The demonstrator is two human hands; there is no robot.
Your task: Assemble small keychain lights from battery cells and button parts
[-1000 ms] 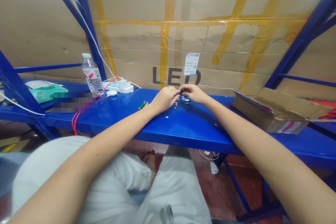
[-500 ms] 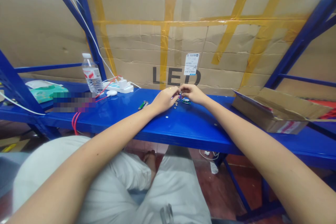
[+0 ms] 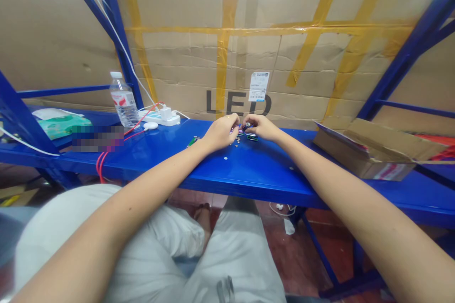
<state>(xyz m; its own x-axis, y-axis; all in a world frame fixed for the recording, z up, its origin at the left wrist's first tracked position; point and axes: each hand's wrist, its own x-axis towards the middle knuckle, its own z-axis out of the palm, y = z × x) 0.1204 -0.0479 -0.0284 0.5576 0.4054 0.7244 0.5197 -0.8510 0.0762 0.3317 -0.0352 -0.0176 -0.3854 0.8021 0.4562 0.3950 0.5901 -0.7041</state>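
Note:
My left hand [image 3: 221, 131] and my right hand [image 3: 261, 126] meet over the blue shelf [image 3: 249, 165], fingers curled and pinched together on a tiny dark and metallic piece [image 3: 244, 126] held between them. I cannot make out what the piece is. Under the fingertips lie several small metal parts [image 3: 237, 141] and a small green piece [image 3: 252, 138]. A small green and silver cylinder [image 3: 192, 141] lies on the shelf just left of my left wrist.
A water bottle [image 3: 123, 100], a white power strip [image 3: 160, 116] with red and white cables and a white puck [image 3: 150, 126] stand at the left. An open cardboard box [image 3: 369, 151] sits at the right. A taped cardboard sheet [image 3: 270, 47] marked LED backs the shelf.
Both hands stay pinched together over the small parts; the fingers have shifted slightly and the view has drifted a little.

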